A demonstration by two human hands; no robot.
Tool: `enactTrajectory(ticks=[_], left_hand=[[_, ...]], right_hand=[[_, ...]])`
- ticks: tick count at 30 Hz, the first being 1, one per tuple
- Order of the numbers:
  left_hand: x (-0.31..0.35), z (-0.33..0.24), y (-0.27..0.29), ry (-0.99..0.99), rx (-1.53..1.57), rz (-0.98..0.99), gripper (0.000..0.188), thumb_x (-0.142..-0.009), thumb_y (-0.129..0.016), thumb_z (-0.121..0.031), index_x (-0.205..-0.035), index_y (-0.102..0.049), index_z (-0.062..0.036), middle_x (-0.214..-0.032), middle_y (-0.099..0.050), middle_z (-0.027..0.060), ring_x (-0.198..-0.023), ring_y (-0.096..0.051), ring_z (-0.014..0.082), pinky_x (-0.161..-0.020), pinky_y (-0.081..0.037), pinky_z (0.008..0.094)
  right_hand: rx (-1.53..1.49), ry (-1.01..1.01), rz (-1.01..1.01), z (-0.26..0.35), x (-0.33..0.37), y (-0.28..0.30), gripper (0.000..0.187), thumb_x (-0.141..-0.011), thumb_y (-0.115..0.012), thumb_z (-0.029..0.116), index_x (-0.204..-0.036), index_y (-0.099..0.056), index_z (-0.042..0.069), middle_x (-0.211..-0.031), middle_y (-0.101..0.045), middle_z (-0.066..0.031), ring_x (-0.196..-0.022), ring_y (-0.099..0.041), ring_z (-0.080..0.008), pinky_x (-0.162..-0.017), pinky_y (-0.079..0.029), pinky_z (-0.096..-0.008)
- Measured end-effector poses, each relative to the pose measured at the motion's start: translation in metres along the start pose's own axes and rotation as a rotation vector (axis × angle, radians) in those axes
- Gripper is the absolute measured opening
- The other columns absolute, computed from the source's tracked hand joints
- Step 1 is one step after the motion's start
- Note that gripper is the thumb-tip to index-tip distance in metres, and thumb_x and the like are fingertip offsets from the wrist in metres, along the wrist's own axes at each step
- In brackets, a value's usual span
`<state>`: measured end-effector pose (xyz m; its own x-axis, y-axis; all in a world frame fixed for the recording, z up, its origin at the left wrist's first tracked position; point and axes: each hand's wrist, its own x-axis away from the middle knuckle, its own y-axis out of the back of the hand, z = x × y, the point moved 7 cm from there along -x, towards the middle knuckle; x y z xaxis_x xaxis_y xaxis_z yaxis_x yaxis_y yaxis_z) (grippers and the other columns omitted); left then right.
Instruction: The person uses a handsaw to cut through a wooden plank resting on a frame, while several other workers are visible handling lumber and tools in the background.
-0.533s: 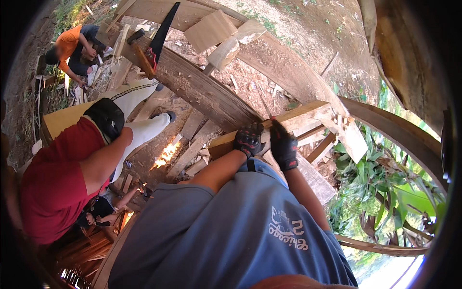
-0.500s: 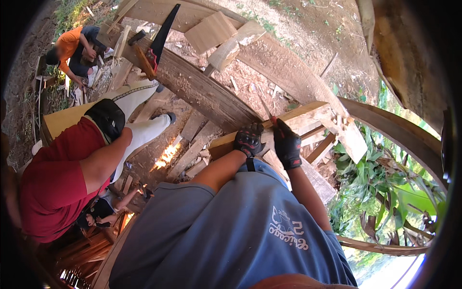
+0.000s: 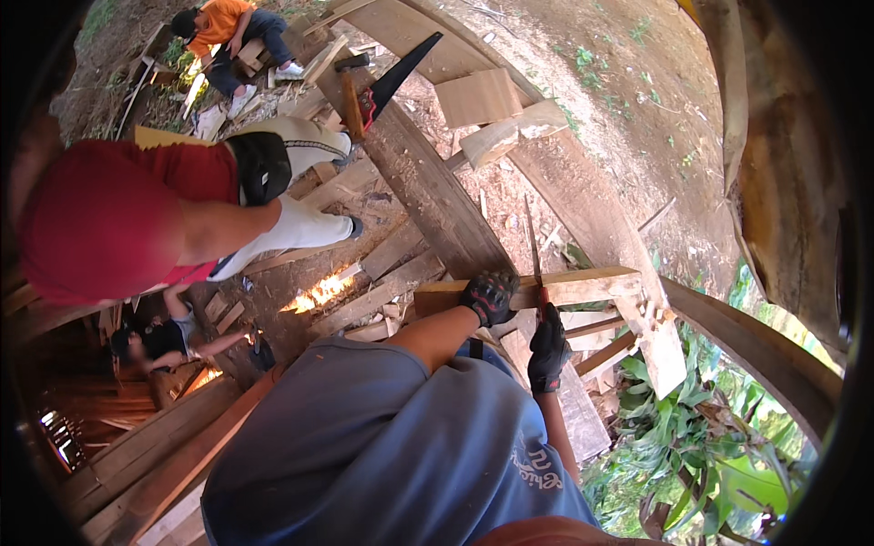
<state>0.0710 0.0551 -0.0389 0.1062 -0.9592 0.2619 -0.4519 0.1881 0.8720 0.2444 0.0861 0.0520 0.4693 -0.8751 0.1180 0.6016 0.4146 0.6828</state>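
Observation:
My left hand (image 3: 489,298), in a black glove, presses down with its fingers curled over the squared wooden beam (image 3: 592,286) in front of me. My right hand (image 3: 548,353), gloved too, is closed round the red handle of a saw (image 3: 533,241) just on the near side of the beam. Its thin blade, seen nearly edge-on, points away from me across the beam, to the right of my left hand. Where the teeth meet the wood is too small to make out.
A hammer (image 3: 351,96) and another handsaw (image 3: 401,80) lie on a thick plank (image 3: 428,187). Wood blocks (image 3: 478,96) rest beyond. A person in red (image 3: 109,218) stands at left; a person in orange (image 3: 218,23) sits farther off. Leafy plants (image 3: 710,437) grow at right.
My right hand has drawn back toward me with the saw, from beside the beam to its near side. My left hand stays on the beam. The whole view has turned and shifted.

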Motion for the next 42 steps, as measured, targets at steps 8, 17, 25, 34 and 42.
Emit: enactTrajectory(ticks=[8,17,25,34,42], left_hand=[[-0.001,-0.009,0.014,0.045,-0.052,0.061,0.063,-0.085,-0.071,-0.060,-0.124,-0.064,-0.0121,-0.116,-0.071,0.0155,-0.109,-0.070,0.0363,-0.096,-0.054,0.0517],[0.011,-0.001,0.004,0.042,-0.049,-0.001,0.058,-0.085,-0.070,-0.053,-0.121,-0.070,-0.0070,-0.116,-0.072,0.0184,-0.109,-0.071,0.0354,-0.096,-0.054,0.0505],[0.010,-0.004,0.009,-0.007,-0.061,-0.039,0.058,-0.079,-0.075,-0.044,-0.126,-0.066,-0.0107,-0.096,-0.072,0.0121,-0.096,-0.073,0.0329,-0.086,-0.056,0.0499],[0.008,0.006,-0.031,-0.021,-0.013,-0.116,0.057,-0.092,-0.060,-0.045,-0.137,-0.065,-0.0098,-0.122,-0.073,0.0142,-0.113,-0.070,0.0341,-0.100,-0.054,0.0503],[-0.005,-0.001,0.021,0.093,0.002,0.136,0.067,-0.084,-0.075,-0.059,-0.130,-0.066,-0.0125,-0.125,-0.072,0.0179,-0.116,-0.070,0.0340,-0.096,-0.055,0.0506]], right_hand=[[-0.257,-0.167,-0.014,-0.019,0.030,0.009,0.050,-0.114,-0.046,0.033,-0.154,-0.056,0.006,-0.081,-0.068,-0.0071,-0.077,-0.065,-0.0218,-0.077,-0.052,-0.0385],[-0.126,-0.217,0.195,-0.042,0.009,-0.009,0.057,-0.104,-0.067,0.028,-0.156,-0.054,0.007,-0.101,-0.076,-0.0193,-0.081,-0.073,-0.0230,-0.067,-0.055,-0.0409],[0.316,0.066,0.094,0.036,-0.055,0.015,0.029,-0.109,-0.058,0.033,-0.124,-0.072,0.012,-0.109,-0.078,-0.0171,-0.085,-0.075,-0.0391,-0.075,-0.059,-0.0482],[0.546,0.329,0.080,0.117,0.011,0.131,0.036,-0.102,-0.064,0.010,-0.137,-0.068,0.001,-0.093,-0.077,-0.0105,-0.062,-0.064,-0.0148,-0.056,-0.052,-0.0315],[0.205,-0.068,0.082,0.154,0.034,0.163,0.039,-0.103,-0.070,0.016,-0.140,-0.069,0.004,-0.107,-0.081,-0.0142,-0.095,-0.076,-0.0195,-0.084,-0.059,-0.0354]])
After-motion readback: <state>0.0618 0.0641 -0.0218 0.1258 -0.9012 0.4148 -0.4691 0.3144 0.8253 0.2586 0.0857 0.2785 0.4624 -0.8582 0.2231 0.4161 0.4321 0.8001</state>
